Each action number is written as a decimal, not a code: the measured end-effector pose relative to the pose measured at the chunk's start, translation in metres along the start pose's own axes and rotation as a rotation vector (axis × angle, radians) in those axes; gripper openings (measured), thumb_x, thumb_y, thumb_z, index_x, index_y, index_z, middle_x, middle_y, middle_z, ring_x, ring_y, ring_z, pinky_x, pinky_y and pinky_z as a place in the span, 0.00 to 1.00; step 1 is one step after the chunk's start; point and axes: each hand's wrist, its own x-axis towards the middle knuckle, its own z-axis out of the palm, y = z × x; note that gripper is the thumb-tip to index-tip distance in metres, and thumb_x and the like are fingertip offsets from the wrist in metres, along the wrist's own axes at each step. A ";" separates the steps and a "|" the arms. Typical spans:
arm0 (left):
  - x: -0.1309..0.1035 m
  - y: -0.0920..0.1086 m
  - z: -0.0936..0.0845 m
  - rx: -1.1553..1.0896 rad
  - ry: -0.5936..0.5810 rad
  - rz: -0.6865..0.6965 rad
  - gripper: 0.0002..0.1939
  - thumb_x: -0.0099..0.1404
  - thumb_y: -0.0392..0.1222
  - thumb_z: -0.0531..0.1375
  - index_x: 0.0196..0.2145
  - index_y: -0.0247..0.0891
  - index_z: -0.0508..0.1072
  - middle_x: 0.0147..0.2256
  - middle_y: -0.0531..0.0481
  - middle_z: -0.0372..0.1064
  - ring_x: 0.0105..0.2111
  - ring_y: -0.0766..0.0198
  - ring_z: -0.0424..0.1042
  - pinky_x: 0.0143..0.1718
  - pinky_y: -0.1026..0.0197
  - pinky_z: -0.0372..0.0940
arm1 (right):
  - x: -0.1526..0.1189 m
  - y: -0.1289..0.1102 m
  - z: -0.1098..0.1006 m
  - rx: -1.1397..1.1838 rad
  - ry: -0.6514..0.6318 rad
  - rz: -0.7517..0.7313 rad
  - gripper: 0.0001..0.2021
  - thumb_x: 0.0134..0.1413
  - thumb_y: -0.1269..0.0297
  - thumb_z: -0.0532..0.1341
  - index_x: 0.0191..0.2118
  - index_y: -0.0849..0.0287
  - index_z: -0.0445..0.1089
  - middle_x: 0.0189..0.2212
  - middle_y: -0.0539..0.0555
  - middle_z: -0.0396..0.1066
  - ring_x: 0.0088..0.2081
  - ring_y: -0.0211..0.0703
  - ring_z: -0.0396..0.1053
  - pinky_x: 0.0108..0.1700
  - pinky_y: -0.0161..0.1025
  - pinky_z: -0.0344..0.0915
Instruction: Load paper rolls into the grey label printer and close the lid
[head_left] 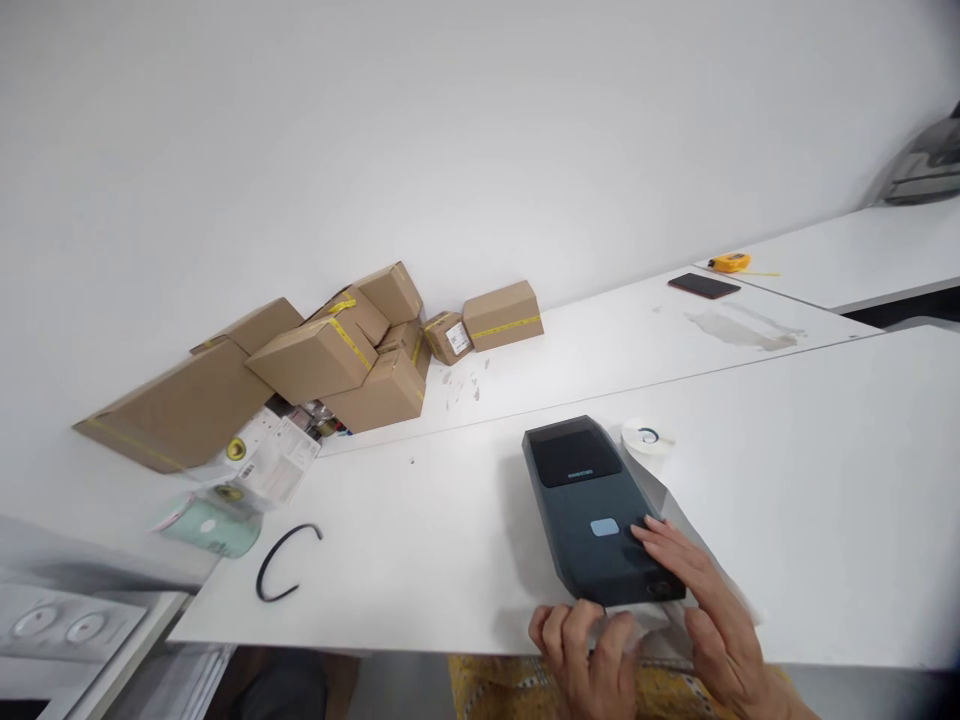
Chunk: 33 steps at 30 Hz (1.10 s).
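Observation:
A dark teal boxy device (592, 510), which looks like a label printer, lies near the front edge of the white table (420, 560). It has a black window at its far end and a light blue button (604, 527). My right hand (712, 600) rests along its right side, fingers stretched flat on the top. At the device's near end, my left hand (585, 650) has its fingers curled in. Whitish, sheet-like material (660, 630) shows between the hands, but what the left fingers hold is hidden. Behind the device stands a white paper roll (646, 437).
Several cardboard boxes (315, 360) are piled against the wall at left. Nearby are a mint-green canister (214, 525) and a black curved band (279, 565). A phone (703, 286) and yellow tape measure (730, 262) lie far right.

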 end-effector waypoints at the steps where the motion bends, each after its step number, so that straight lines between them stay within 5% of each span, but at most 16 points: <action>1: 0.004 0.002 0.000 -0.015 -0.015 -0.003 0.14 0.71 0.35 0.56 0.30 0.43 0.77 0.31 0.50 0.71 0.36 0.62 0.67 0.49 0.54 0.59 | 0.000 -0.002 0.001 0.007 0.009 0.017 0.23 0.70 0.60 0.44 0.64 0.60 0.62 0.58 0.61 0.68 0.63 0.56 0.62 0.62 0.57 0.62; 9: -0.003 -0.002 0.010 -0.077 0.017 -0.049 0.15 0.67 0.28 0.55 0.27 0.42 0.75 0.25 0.51 0.69 0.33 0.62 0.66 0.46 0.54 0.58 | 0.017 -0.009 0.002 -0.193 -0.080 -0.022 0.19 0.68 0.61 0.48 0.58 0.54 0.67 0.57 0.57 0.68 0.59 0.53 0.63 0.58 0.52 0.58; 16: -0.020 -0.018 -0.001 -0.141 -0.049 -0.036 0.15 0.72 0.48 0.49 0.39 0.44 0.74 0.33 0.45 0.72 0.36 0.55 0.68 0.46 0.49 0.60 | 0.038 -0.019 0.001 -0.377 -0.171 -0.002 0.16 0.65 0.66 0.52 0.54 0.49 0.70 0.59 0.53 0.69 0.59 0.51 0.63 0.58 0.51 0.52; 22: 0.005 -0.014 -0.004 -0.266 -0.048 -0.420 0.16 0.71 0.41 0.50 0.54 0.45 0.68 0.51 0.42 0.70 0.52 0.53 0.68 0.53 0.50 0.62 | 0.047 -0.019 0.003 -0.391 -0.196 0.064 0.11 0.66 0.62 0.55 0.49 0.46 0.71 0.55 0.50 0.73 0.60 0.53 0.64 0.65 0.58 0.41; 28: 0.025 0.000 -0.001 -0.486 -0.183 -0.795 0.23 0.73 0.47 0.48 0.63 0.42 0.62 0.66 0.43 0.56 0.66 0.56 0.56 0.63 0.57 0.56 | 0.025 -0.016 -0.006 -0.097 -0.147 0.358 0.18 0.69 0.54 0.49 0.60 0.41 0.64 0.68 0.49 0.57 0.67 0.55 0.56 0.60 0.56 0.61; 33: 0.036 0.003 -0.002 -0.624 -0.192 -0.930 0.27 0.72 0.53 0.50 0.65 0.41 0.61 0.67 0.44 0.55 0.67 0.56 0.53 0.65 0.60 0.53 | 0.027 -0.017 -0.012 0.061 -0.041 0.577 0.23 0.69 0.52 0.47 0.67 0.39 0.54 0.70 0.47 0.51 0.70 0.54 0.51 0.67 0.56 0.56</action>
